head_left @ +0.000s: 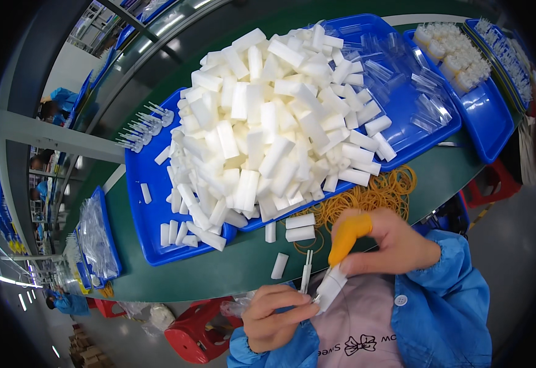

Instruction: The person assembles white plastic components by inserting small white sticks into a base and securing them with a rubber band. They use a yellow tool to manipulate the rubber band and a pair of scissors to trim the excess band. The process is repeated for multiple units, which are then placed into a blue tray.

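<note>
My left hand (278,316) is closed, its thumb and fingertips pinched at the lower end of a white foam block (331,289). A slim white part with two thin prongs (307,270) rises from those same fingers. My right hand (381,242), a yellow cot on one finger, is closed on the block's upper end. A thin dark line crosses the block; I cannot tell what it is. On the table edge nearby lie a loose foam block (279,265) and a pair of foam blocks (300,228). Behind my right hand spreads a heap of tan rubber bands (366,199).
A large pile of white foam blocks (268,122) fills a blue tray (148,242). Beside it, another blue tray (424,144) holds clear plastic pieces. Pronged white parts (148,126) stand at the tray's left. A red stool (197,334) is below the green table (231,270).
</note>
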`<control>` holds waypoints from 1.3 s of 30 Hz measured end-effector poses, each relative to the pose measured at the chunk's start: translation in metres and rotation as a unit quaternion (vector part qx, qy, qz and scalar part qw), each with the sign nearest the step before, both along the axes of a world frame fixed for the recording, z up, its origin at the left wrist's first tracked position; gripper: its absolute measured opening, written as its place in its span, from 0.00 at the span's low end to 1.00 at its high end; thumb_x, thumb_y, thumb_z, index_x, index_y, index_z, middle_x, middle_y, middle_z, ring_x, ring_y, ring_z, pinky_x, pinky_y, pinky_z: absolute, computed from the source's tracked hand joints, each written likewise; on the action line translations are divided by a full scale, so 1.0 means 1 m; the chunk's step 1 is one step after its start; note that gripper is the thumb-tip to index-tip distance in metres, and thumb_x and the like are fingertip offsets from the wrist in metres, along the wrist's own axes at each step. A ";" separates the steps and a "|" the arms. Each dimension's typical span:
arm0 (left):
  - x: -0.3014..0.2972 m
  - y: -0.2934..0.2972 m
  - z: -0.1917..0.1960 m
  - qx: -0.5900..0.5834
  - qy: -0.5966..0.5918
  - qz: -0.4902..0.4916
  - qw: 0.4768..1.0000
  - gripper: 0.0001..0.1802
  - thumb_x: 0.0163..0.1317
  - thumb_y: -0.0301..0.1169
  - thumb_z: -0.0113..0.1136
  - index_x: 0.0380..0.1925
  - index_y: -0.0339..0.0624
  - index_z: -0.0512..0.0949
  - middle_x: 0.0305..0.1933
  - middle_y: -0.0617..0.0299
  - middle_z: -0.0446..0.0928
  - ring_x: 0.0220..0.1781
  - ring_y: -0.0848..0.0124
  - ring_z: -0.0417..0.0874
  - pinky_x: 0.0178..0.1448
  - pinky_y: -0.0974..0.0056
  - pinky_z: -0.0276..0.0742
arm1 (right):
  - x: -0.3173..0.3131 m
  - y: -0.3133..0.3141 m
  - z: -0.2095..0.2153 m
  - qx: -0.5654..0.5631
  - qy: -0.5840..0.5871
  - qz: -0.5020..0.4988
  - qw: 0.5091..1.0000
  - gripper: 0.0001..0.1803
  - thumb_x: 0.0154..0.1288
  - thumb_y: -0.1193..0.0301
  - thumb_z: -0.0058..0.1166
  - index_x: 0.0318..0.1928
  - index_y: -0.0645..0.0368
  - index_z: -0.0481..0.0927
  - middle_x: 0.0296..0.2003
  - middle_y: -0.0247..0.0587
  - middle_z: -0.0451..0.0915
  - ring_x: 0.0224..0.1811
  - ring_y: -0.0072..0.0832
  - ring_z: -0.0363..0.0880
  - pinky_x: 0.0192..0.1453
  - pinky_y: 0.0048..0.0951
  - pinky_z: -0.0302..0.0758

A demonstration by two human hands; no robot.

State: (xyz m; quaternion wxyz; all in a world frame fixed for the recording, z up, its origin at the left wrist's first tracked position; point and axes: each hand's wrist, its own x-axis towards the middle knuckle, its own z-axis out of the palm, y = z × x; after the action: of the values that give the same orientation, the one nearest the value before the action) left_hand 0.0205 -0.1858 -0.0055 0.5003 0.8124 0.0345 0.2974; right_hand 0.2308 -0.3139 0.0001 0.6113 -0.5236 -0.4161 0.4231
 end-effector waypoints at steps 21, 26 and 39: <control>-0.028 0.007 -0.013 -0.323 -0.047 0.212 0.921 0.09 0.57 0.24 0.58 0.37 0.37 0.70 0.40 0.58 0.66 0.41 0.72 0.71 0.50 0.67 0.71 | -0.037 0.039 -0.042 -0.051 -0.588 -0.116 0.799 0.09 0.52 0.67 0.54 0.34 0.53 0.80 0.30 0.31 0.73 0.37 0.29 0.69 0.42 0.33 0.62; -0.030 0.009 -0.016 -0.320 -0.057 0.208 0.923 0.10 0.57 0.25 0.60 0.37 0.37 0.71 0.39 0.59 0.67 0.41 0.72 0.71 0.50 0.67 0.71 | -0.036 0.033 -0.040 -0.038 -0.618 -0.114 0.777 0.10 0.51 0.67 0.52 0.35 0.53 0.79 0.31 0.30 0.73 0.37 0.28 0.69 0.43 0.32 0.62; -0.032 0.009 -0.017 -0.318 -0.059 0.192 0.926 0.09 0.57 0.25 0.60 0.37 0.37 0.73 0.40 0.59 0.67 0.41 0.71 0.73 0.50 0.66 0.72 | -0.044 0.041 -0.042 -0.061 -0.600 -0.089 0.792 0.10 0.53 0.66 0.54 0.36 0.55 0.79 0.30 0.32 0.72 0.36 0.29 0.70 0.40 0.31 0.60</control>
State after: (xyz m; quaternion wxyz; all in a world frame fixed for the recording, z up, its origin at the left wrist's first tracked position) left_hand -0.0110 -0.1767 -0.0230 0.6671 0.5692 0.2532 0.4084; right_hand 0.1872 -0.2733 -0.0417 0.2404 -0.7433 -0.6242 -0.0084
